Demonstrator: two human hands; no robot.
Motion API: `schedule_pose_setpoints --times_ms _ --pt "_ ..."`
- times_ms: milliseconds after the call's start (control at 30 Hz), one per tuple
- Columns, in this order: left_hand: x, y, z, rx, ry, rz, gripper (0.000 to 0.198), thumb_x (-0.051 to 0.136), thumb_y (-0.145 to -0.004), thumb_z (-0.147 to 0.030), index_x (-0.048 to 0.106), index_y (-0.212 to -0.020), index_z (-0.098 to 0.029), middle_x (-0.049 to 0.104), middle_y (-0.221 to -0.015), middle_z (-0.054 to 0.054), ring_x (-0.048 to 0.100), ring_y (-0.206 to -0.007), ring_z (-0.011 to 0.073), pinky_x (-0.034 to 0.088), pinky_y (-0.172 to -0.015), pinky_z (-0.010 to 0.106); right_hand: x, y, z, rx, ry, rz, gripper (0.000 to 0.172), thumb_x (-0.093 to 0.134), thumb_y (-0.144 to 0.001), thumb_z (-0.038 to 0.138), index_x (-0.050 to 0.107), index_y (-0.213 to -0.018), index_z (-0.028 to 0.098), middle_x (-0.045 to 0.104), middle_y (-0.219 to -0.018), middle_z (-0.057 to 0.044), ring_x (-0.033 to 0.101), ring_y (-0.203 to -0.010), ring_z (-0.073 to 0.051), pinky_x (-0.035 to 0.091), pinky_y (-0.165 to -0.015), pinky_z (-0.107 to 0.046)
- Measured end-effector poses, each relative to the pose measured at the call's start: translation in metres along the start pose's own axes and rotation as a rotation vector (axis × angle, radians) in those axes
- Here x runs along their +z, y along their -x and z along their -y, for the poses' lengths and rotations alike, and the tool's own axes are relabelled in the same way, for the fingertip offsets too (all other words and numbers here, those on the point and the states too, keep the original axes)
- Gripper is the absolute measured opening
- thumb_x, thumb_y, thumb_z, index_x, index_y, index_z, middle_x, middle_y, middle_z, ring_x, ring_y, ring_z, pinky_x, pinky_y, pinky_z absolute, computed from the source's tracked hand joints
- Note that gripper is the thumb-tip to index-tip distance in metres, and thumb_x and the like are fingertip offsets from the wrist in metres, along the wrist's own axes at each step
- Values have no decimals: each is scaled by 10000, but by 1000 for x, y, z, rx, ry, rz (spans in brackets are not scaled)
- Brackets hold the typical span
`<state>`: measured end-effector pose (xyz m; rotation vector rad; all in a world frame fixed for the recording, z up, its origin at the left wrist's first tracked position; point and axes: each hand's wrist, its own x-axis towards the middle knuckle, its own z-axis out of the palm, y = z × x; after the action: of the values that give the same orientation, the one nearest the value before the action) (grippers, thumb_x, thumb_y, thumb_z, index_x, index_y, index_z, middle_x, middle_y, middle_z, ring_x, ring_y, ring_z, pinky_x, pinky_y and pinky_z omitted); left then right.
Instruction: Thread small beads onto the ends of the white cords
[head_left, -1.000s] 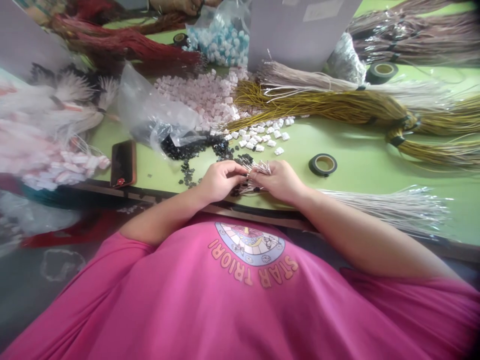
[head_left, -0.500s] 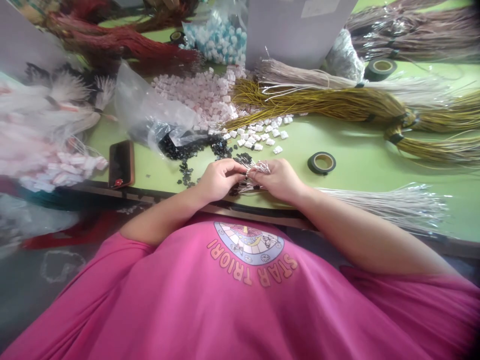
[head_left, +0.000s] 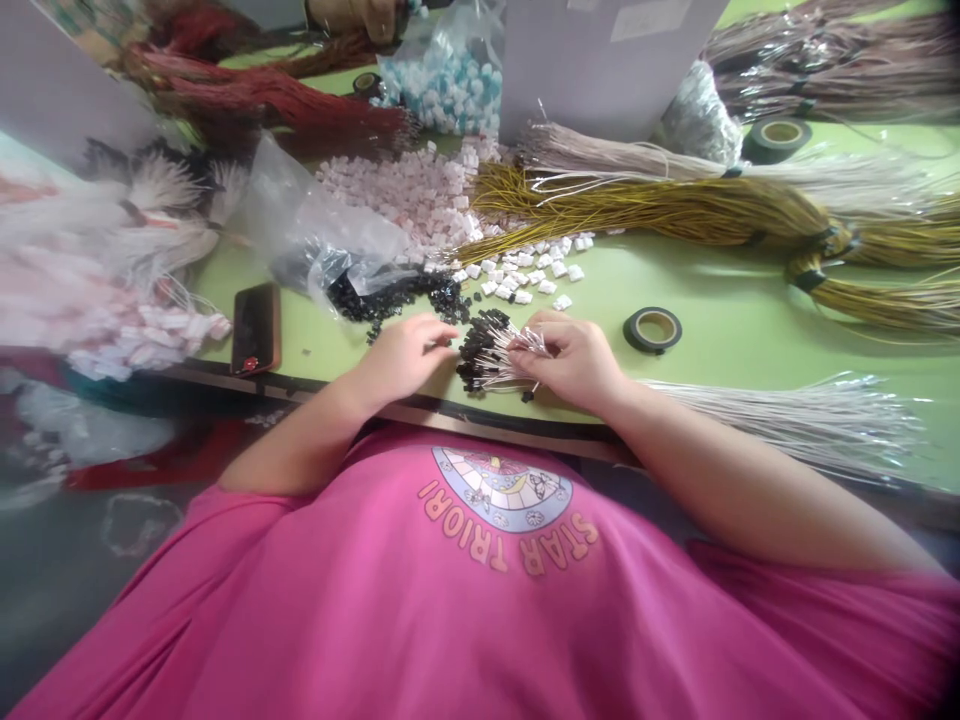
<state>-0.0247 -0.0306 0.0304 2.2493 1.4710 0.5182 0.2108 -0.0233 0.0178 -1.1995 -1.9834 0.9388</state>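
Observation:
My right hand (head_left: pixel 577 358) is closed around a bundle of white wires (head_left: pixel 499 362), whose left ends carry small black connectors (head_left: pixel 480 345). The wires' length runs out behind my hand, along the table edge to the right. My left hand (head_left: pixel 409 355) is just left of the bundle, apart from it. Its thumb and index finger are bent with a gap between their tips, and nothing shows in them. Beyond its fingers lies a pile of loose black connectors (head_left: pixel 382 300).
White connectors (head_left: pixel 420 195) are heaped farther back, beside a clear plastic bag (head_left: pixel 300 215). Yellow wire bundles (head_left: pixel 697 210) lie at the right. A black tape roll (head_left: pixel 652 329) and a phone (head_left: pixel 256 328) rest on the green table. Another person's hand (head_left: pixel 375 15) shows at the top.
My left hand has drawn away leftward from the wire ends, and its fingers have parted. The black connectors on the bundle now show. Another person's hand has come into view at the top.

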Motion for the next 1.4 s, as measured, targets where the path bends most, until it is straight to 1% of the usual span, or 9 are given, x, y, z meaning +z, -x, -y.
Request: schedule_pose_setpoints --times_ms 100,167,333,533,633,733,900,1133,1400 --pt "-18 6 27 -110 -238 -76 178 553 -799 -259 692 -891 -199 647 -900 73 579 -801 194 457 -765 337 -4 1 4 73 60 43 208 588 -723 341 620 -645 151 459 -551 14 377 -532 -85 304 -546 -256" --pt "-23 10 45 -143 -342 -47 169 589 -760 -280 700 -858 -198 638 -852 75 569 -758 201 452 -721 336 -5 1 7 111 84 51 187 588 -710 333 634 -691 153 423 -514 28 346 -513 -81 283 -538 -256" --pt "-14 12 66 -122 -421 48 210 506 -770 -201 708 -824 -195 610 -791 70 542 -701 181 445 -700 325 -4 2 8 163 95 16 141 569 -677 276 607 -702 143 421 -518 33 350 -526 -82 278 -540 -251" --pt "-15 -1 34 -114 -252 45 247 449 -831 -234 679 -863 -149 609 -897 98 554 -852 211 442 -817 364 -4 -1 9 206 15 67 132 511 -681 244 529 -597 144 407 -508 32 362 -521 -81 268 -508 -241" --pt "-14 -6 5 -115 62 36 184 503 -830 -291 640 -842 -169 631 -828 46 565 -766 163 458 -754 320 -3 -1 10 244 -83 106 114 510 -675 234 539 -620 138 433 -523 28 386 -522 -82 287 -504 -236" --pt "-4 -11 -18 -162 468 109 138 592 -779 -296 604 -818 -165 620 -710 11 547 -611 110 464 -612 261 -3 -1 9 259 -146 122 109 512 -676 234 530 -622 141 440 -530 27 392 -519 -81 292 -494 -232" --pt "22 -20 -30 -270 886 148 111 644 -722 -192 572 -795 -150 595 -624 -7 559 -532 94 488 -535 247 -2 -2 7 265 -209 146 83 520 -652 210 494 -600 151 437 -532 37 388 -516 -75 292 -486 -222" --pt "39 -21 -28 -282 943 47 137 680 -710 -242 611 -794 -158 588 -565 -24 536 -503 90 477 -530 251 0 -3 8 262 -107 78 79 550 -610 211 502 -599 150 432 -521 38 376 -517 -74 278 -485 -222" --pt "44 -18 -29 -267 942 12 208 705 -663 -215 664 -855 -148 682 -765 17 605 -646 109 513 -644 267 1 -4 8 247 -65 43 133 565 -608 231 468 -558 154 405 -498 44 354 -503 -65 264 -481 -220"
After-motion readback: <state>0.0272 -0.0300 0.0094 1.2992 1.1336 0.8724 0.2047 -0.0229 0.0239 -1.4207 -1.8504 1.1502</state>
